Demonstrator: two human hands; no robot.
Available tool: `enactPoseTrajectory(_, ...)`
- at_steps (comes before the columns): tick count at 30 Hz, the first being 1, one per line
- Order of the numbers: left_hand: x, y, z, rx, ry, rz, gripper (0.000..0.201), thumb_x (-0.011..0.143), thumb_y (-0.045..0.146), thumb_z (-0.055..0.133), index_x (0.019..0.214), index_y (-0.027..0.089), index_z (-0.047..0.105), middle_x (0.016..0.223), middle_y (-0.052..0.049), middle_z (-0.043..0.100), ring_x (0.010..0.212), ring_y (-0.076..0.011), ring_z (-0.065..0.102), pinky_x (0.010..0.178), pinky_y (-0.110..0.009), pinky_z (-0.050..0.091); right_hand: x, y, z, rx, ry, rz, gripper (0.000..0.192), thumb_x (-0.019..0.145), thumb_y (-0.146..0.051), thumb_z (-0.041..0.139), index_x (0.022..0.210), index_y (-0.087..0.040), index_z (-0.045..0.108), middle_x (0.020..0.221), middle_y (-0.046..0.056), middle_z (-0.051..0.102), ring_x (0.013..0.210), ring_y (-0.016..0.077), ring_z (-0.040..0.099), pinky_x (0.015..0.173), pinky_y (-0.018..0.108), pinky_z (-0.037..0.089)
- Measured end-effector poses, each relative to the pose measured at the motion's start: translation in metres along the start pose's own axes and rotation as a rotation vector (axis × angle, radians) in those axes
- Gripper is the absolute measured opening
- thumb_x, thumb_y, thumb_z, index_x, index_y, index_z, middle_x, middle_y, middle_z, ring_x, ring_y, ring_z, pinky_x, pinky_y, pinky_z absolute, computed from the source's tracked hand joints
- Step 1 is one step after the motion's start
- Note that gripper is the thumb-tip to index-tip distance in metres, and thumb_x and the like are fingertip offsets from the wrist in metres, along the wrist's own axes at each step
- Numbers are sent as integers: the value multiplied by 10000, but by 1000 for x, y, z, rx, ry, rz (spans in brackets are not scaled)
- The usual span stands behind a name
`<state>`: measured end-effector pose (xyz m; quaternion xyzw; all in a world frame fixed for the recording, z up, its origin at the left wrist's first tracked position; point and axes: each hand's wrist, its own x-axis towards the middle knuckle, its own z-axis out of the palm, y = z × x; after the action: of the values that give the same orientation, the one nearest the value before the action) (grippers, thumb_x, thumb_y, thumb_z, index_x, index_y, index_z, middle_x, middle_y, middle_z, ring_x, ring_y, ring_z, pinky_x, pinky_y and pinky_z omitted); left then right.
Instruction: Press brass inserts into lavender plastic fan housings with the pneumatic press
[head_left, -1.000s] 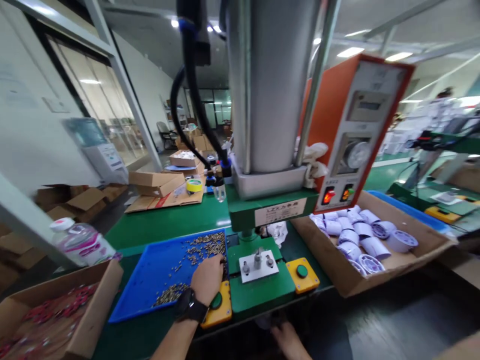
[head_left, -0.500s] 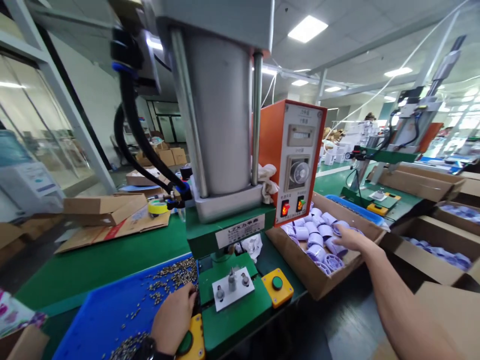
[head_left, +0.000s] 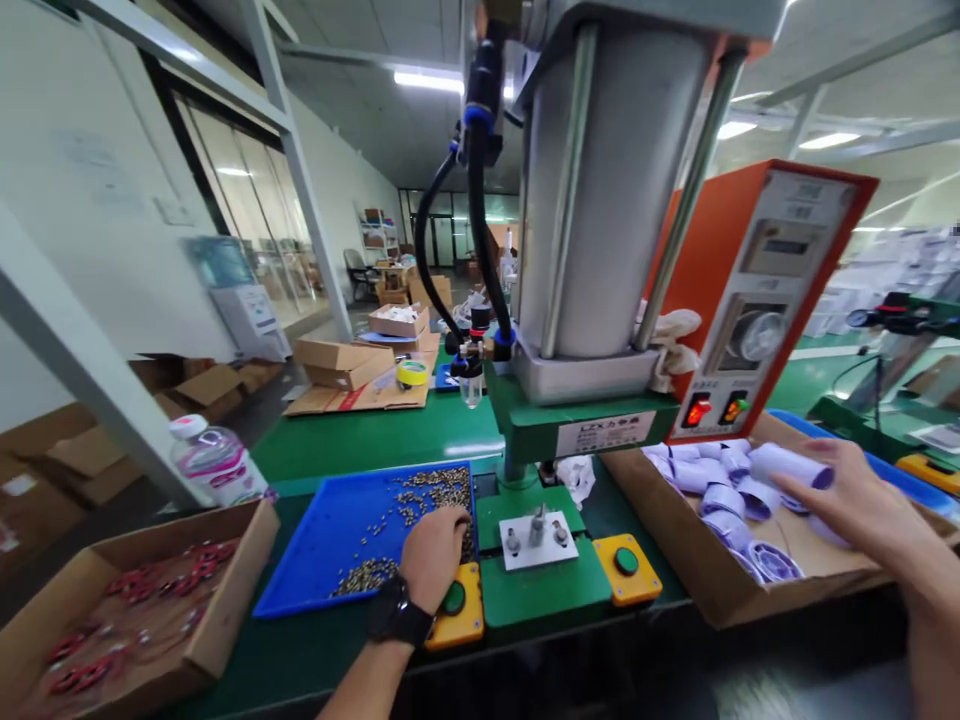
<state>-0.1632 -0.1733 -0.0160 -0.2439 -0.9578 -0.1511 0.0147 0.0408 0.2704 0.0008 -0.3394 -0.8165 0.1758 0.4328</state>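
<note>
Brass pins, small, shiny, scattered in flat blue plastic tray at 7 o'clock | left hand fingers curled into pins | right hand at 4 o'clock gripping pale ribbed plastic cylinder over cardboard box.

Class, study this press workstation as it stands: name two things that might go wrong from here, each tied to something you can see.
1. The left hand rests among small metal pieces on the blue tray, right beside the left yellow button box; a slip might press it.
2. The right hand lifts a white cylindrical part by its fingertips over the cardboard box; it could drop.
</note>
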Motion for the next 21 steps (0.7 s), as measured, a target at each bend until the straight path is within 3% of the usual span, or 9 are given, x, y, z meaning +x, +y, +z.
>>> enactPoseTrajectory(2, -8, 3, -3, -34, 46, 20, 258, 902, 190, 439, 995, 234, 675, 1072, -12, 706, 995, -159, 628, 905, -270, 435, -31, -47, -1, 220, -172, -32, 548, 682, -609, 645, 1005, -167, 610, 933, 181, 666, 690, 219, 621, 606, 371, 442)
enactPoseTrajectory(3, -13, 4, -4, -57, 71, 38, 251, 907, 204, 442, 991, 236, 677, 1070, -11, 707, 992, -158, 630, 911, -273, 439, -50, -74, 4, 358, -280, -31, 537, 682, -604, 644, 1018, -188, 601, 904, 151, 669, 673, 218, 616, 595, 360, 459)
enactPoseTrajectory(5, -28, 6, -6, -94, 112, 80, 231, 910, 233, 460, 959, 235, 686, 1025, -14, 718, 959, -169, 641, 892, -289, 462, -85, -126, 24, 715, -496, -11, 493, 682, -513, 694, 1048, -212, 555, 911, 102, 673, 760, 235, 635, 641, 341, 506)
enactPoseTrajectory(8, -56, 6, -5, -98, 165, 168, 232, 921, 274, 461, 917, 237, 691, 916, -16, 724, 863, -174, 656, 801, -293, 505, -117, -181, 63, 1087, -637, 71, 457, 710, -418, 718, 1069, -221, 515, 951, 63, 675, 851, 222, 639, 715, 327, 524)
enactPoseTrajectory(10, -76, 3, -2, -90, 237, 255, 258, 936, 290, 436, 892, 239, 685, 866, -14, 720, 810, -165, 657, 740, -278, 524, -123, -197, 83, 1162, -645, 90, 422, 737, -399, 705, 1072, -209, 532, 959, 58, 676, 867, 209, 638, 740, 316, 516)
enactPoseTrajectory(13, -96, -3, 1, -73, 334, 373, 286, 950, 287, 405, 865, 235, 673, 906, -19, 721, 820, -153, 660, 717, -256, 549, -121, -202, 95, 1106, -629, 18, 388, 753, -370, 695, 1081, -204, 571, 1000, 55, 668, 900, 205, 631, 768, 307, 504)
enactPoseTrajectory(21, -105, -8, 7, -47, 327, 350, 208, 933, 269, 453, 878, 240, 651, 999, -17, 712, 910, -166, 641, 772, -279, 573, -111, -216, 85, 806, -626, -285, 299, 767, -258, 651, 1060, -212, 610, 907, 12, 668, 757, 149, 584, 655, 247, 451)
